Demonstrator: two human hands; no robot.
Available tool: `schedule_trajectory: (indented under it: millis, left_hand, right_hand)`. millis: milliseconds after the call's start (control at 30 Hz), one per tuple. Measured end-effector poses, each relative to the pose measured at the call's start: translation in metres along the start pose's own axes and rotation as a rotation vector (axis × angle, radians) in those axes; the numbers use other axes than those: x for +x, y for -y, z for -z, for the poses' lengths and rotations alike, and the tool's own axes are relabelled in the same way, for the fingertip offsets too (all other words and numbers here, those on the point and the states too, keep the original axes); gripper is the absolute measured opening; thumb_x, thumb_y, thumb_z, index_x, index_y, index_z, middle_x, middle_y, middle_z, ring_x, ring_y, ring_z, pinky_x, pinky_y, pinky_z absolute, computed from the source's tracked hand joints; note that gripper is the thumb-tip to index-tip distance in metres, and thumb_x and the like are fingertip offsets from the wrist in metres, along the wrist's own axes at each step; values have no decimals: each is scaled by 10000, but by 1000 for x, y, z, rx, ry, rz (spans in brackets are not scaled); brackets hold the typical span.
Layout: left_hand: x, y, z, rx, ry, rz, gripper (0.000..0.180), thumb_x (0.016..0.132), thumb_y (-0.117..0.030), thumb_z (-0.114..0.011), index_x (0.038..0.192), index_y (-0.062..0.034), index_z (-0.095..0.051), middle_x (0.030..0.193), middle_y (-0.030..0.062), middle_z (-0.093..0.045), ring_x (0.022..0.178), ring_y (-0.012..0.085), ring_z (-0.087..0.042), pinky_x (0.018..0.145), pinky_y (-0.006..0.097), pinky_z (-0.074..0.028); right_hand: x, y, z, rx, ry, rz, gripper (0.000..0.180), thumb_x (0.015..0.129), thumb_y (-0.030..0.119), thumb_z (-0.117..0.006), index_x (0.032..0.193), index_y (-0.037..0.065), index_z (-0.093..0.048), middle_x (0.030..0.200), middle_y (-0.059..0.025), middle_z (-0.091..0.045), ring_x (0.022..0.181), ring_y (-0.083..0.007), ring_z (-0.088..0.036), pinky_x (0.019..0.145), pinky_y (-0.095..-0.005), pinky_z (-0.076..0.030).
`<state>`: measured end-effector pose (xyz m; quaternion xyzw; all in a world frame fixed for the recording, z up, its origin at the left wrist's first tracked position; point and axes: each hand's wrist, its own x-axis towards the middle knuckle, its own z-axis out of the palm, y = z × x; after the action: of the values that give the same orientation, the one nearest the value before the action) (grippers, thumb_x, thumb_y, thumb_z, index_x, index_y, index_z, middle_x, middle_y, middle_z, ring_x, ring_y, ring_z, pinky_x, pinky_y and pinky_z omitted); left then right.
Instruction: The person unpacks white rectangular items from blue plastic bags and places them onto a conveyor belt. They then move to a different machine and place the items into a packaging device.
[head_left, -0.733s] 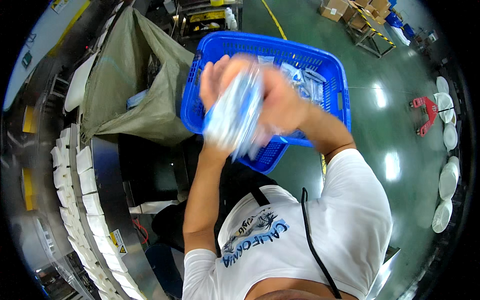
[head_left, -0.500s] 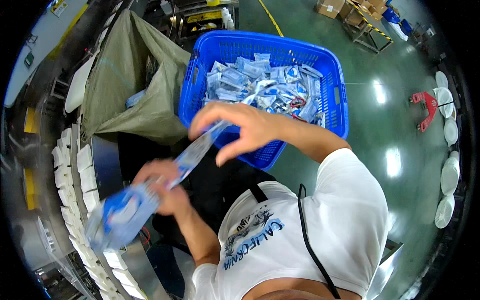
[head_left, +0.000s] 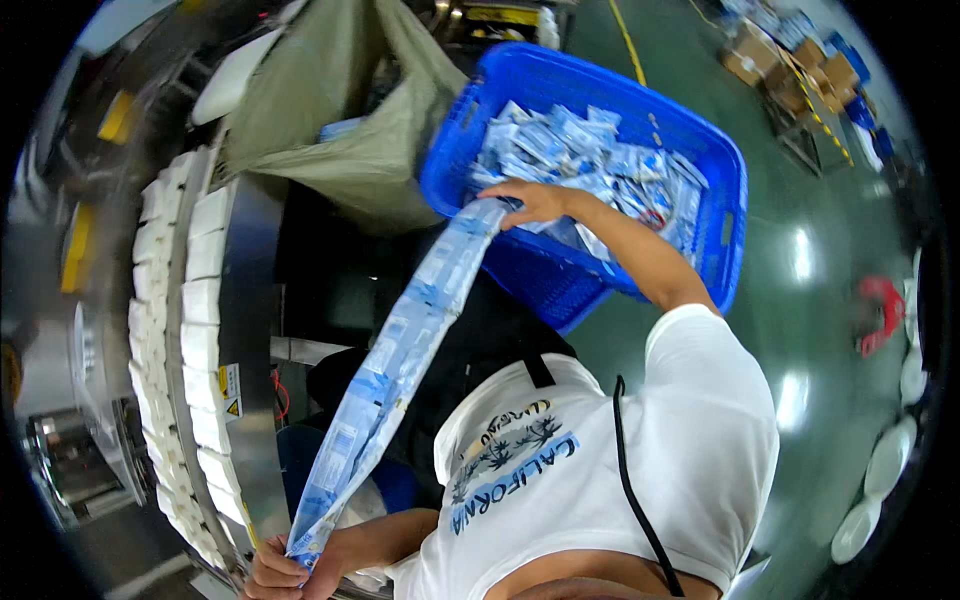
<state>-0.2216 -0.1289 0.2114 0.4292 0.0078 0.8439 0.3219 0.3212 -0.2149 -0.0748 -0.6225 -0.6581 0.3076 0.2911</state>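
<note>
Gripping opposite ends of an undivided strip [head_left: 395, 335], left hand [head_left: 285, 572] and right hand [head_left: 535, 203] stretch it beside a basket [head_left: 731, 190] already stocked with packets [head_left: 545, 143].

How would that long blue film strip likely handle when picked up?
The blue film strip is probably floppy, since it creases and folds lengthwise. It is likely light for its length, looking thin. Its sheen suggests some slipperiness.

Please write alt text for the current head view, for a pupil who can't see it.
A long blue printed strip runs from the left hand, low in the picture, to the right hand, near a blue basket of small packets.
</note>
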Motion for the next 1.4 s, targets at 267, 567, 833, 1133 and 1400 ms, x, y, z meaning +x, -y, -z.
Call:
schedule_trajectory:
  millis: [267, 567, 833, 1133, 1400]
  left_hand:
    - [13, -53, 46, -323, 62, 92, 231, 1058, -251, -614, 920, -77, -548, 545, -46, -396, 425, 41, -402, 384, 221, -357]
    - [-39, -32, 100, 449, 372, 860, 176, 996, -201, -678, 906, -101, -565, 739, 19, -538, 593, 123, -523, 529, 293, -439]
    - [-136, 183, -50, 49, 1101, 901, 246, 981, -64, -674, 1218, -13, -630, 1186, 108, -621, 1089, 243, -612, 965, 361, -480]
    - [-238, 255, -146, 262, 1451, 1041, 598, 996, -237, -661, 1487, 30, -448, 1387, 261, -580, 1259, 394, -579, 1084, 439, -442]
    - [-270, 318, -197, 228, 1407, 1717, 622, 790, -296, -906, 1222, 66, -645, 1006, 143, -753, 873, 212, -724, 803, 328, -558]
  right_hand:
    - [7, -62, 3, 240, 251, -231, 909, 829, 195, -842, 1599, 75, -373, 1496, -173, -545, 1376, -261, -512, 1183, -388, -389]
    - [2, 79, 110, 8, 267, -282, 424, 781, 220, -885, 1114, 25, -708, 989, -65, -703, 907, -203, -630, 830, -358, -507]
    - [10, 151, 124, -186, 288, 208, 371, 852, 258, -757, 1094, -18, -700, 984, -229, -703, 921, -427, -685, 820, -477, -533]
    - [-7, 142, 95, -212, -78, 225, 396, 874, 333, -749, 1112, 20, -708, 1076, -242, -709, 1028, -453, -665, 925, -514, -532]
    - [-87, 76, 136, -444, -588, 104, 345, 899, 282, -784, 1049, 12, -631, 1092, -174, -648, 940, -389, -651, 815, -494, -522]
